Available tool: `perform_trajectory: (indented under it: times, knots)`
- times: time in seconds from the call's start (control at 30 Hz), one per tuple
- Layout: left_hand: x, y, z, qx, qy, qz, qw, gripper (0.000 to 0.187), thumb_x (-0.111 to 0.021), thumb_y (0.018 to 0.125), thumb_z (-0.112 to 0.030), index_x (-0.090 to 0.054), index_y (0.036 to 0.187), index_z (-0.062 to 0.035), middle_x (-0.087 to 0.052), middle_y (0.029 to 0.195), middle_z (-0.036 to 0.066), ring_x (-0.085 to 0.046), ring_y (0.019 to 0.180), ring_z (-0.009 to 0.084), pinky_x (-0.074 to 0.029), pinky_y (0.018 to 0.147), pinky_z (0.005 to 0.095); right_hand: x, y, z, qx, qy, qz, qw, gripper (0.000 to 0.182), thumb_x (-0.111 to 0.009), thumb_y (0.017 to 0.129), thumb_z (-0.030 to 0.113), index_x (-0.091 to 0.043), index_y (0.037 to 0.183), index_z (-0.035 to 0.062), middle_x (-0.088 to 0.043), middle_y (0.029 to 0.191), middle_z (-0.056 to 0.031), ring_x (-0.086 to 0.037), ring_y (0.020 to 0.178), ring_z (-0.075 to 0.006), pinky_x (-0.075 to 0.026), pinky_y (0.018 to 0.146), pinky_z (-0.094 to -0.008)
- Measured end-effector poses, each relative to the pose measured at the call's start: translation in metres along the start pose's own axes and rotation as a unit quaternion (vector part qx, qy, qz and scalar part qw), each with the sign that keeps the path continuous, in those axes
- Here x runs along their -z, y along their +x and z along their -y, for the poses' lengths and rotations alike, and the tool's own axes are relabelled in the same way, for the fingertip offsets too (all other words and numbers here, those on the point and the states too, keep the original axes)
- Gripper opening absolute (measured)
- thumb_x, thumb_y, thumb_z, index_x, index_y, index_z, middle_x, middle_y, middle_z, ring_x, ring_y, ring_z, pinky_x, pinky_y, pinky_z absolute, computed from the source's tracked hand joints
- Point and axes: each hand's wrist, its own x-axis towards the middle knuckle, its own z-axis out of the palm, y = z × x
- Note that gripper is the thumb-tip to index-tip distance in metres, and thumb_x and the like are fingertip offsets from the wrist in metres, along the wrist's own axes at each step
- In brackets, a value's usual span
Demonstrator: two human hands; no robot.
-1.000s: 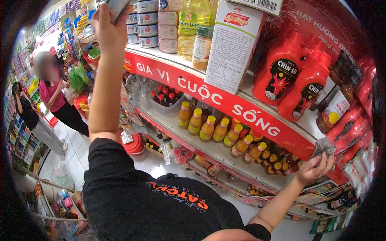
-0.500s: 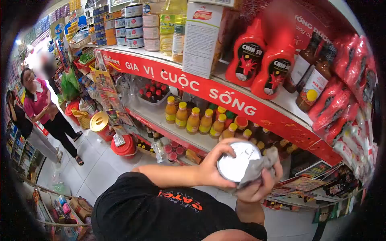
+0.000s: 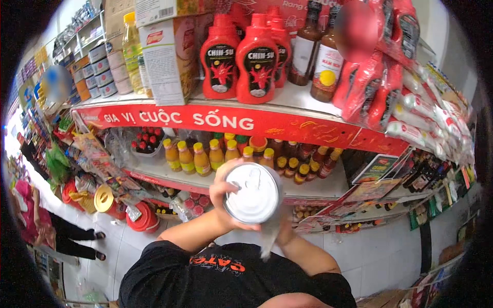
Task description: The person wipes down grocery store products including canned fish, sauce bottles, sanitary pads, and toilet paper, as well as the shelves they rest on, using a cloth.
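My left hand is wrapped round the side of a silver tin can, thumb near the rim. The can's pull-tab lid faces up toward me. Close against the can's lower right side is my right hand, blurred and partly hidden behind it. A grey cloth hangs from the right hand, beside the can. Both hands are in front of the lower shelf, near several yellow-capped sauce bottles.
Red chili sauce bottles, a carton and stacked cans stand on the upper shelf. Wrapped red bottles lie at right. A red-lidded bucket sits on the floor; a person in pink stands at left.
My view has swung right, so the shelf and the person appear further left. The can's lid has become less covered as the cloth and right hand moved down behind its right side.
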Motion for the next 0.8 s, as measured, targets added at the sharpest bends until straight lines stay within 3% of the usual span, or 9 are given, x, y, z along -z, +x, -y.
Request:
perform_trajectory:
  times: [0.03, 0.1, 0.17, 0.33, 0.4, 0.47, 0.53, 0.63, 0.8]
  knots:
    - [-0.002, 0.006, 0.0, 0.039, -0.057, 0.012, 0.998, 0.077, -0.079, 0.049, -0.051, -0.037, 0.098, -0.0079, -0.041, 0.116, 0.029, -0.043, 0.109, 0.0384, -0.034, 0.091, 0.0477, -0.005, -0.004, -0.004, 0.001, -0.226, 0.003, 0.974, 0.075, -0.035, 0.082, 0.058, -0.022, 0.133, 0.0045, -0.034, 0.132, -0.012, -0.037, 0.12, -0.0245, -0.028, 0.102, -0.0372]
    - [-0.004, 0.005, 0.002, 0.044, -0.003, 0.069, 0.997, 0.077, -0.082, 0.048, -0.046, -0.038, 0.098, -0.0076, -0.04, 0.117, 0.029, -0.043, 0.109, 0.0381, -0.035, 0.091, 0.0467, -0.006, -0.002, -0.002, 0.022, -0.112, -0.036, 0.993, 0.073, -0.039, 0.082, 0.056, -0.022, 0.133, 0.0051, -0.033, 0.132, -0.013, -0.036, 0.121, -0.0258, -0.028, 0.102, -0.0381]
    - [-0.011, -0.003, 0.003, 0.06, 0.001, 0.097, 0.993, 0.076, -0.085, 0.047, -0.037, -0.038, 0.098, -0.0074, -0.04, 0.117, 0.028, -0.044, 0.109, 0.0375, -0.036, 0.091, 0.0451, -0.005, 0.001, 0.005, 0.024, 0.363, -0.11, 0.925, 0.073, -0.048, 0.081, 0.053, -0.024, 0.131, 0.0052, -0.033, 0.131, -0.0148, -0.036, 0.12, -0.0273, -0.028, 0.101, -0.0385]
    - [-0.02, -0.016, 0.007, 0.093, 0.039, 0.212, 0.972, 0.08, -0.086, 0.045, -0.03, -0.036, 0.104, -0.0061, -0.043, 0.113, 0.022, -0.046, 0.103, 0.0337, -0.036, 0.088, 0.0436, 0.024, 0.006, 0.028, 0.117, 0.252, -0.18, 0.944, 0.069, -0.04, 0.085, 0.054, -0.027, 0.129, 0.0028, -0.04, 0.126, -0.0146, -0.043, 0.114, -0.0257, -0.033, 0.097, -0.0378]
    - [-0.021, -0.022, 0.013, 0.151, 0.042, 0.246, 0.956, 0.088, -0.083, 0.048, -0.028, -0.03, 0.115, -0.0035, -0.039, 0.115, 0.022, -0.042, 0.107, 0.0339, -0.034, 0.09, 0.0428, 0.035, 0.01, 0.018, 0.128, 0.06, -0.202, 0.969, 0.063, -0.04, 0.087, 0.048, -0.031, 0.128, 0.0, -0.039, 0.127, -0.0156, -0.038, 0.118, -0.0259, -0.027, 0.1, -0.0376]
    - [-0.012, -0.032, 0.029, 0.176, -0.001, 0.264, 0.948, 0.095, -0.077, 0.055, -0.025, -0.019, 0.126, -0.001, -0.032, 0.123, 0.023, -0.035, 0.115, 0.0332, -0.029, 0.096, 0.0417, 0.037, 0.01, 0.017, 0.231, -0.227, -0.173, 0.93, 0.054, -0.044, 0.086, 0.034, -0.036, 0.125, -0.0028, -0.035, 0.129, -0.0198, -0.032, 0.121, -0.0306, -0.024, 0.101, -0.0392]
    - [-0.023, -0.017, 0.012, 0.283, -0.135, 0.158, 0.936, 0.096, -0.065, 0.068, -0.036, -0.005, 0.135, -0.0001, -0.021, 0.133, 0.021, -0.026, 0.124, 0.0293, -0.019, 0.102, 0.0387, 0.03, 0.006, 0.006, 0.286, -0.345, -0.174, 0.877, 0.054, -0.047, 0.085, 0.031, -0.036, 0.125, -0.0029, -0.032, 0.129, -0.0242, -0.03, 0.122, -0.036, -0.023, 0.101, -0.0421]
    - [-0.027, -0.001, 0.005, 0.353, -0.184, 0.084, 0.914, 0.096, -0.05, 0.074, -0.059, -0.005, 0.136, -0.0009, -0.031, 0.128, 0.018, -0.033, 0.119, 0.027, -0.024, 0.1, 0.0367, 0.018, 0.004, -0.02, 0.317, -0.394, -0.163, 0.847, 0.053, -0.05, 0.084, 0.028, -0.036, 0.124, -0.003, -0.027, 0.132, -0.0283, -0.028, 0.123, -0.0405, -0.021, 0.101, -0.0462]
    - [-0.021, -0.027, 0.007, 0.372, -0.233, 0.179, 0.881, 0.1, -0.057, 0.071, -0.057, -0.006, 0.135, 0.0002, -0.033, 0.125, 0.018, -0.037, 0.115, 0.0262, -0.026, 0.099, 0.0355, 0.042, 0.014, -0.002, 0.341, -0.307, -0.142, 0.877, 0.052, -0.047, 0.087, 0.034, -0.037, 0.124, -0.001, -0.031, 0.13, -0.0245, -0.03, 0.122, -0.0363, -0.022, 0.101, -0.0425]
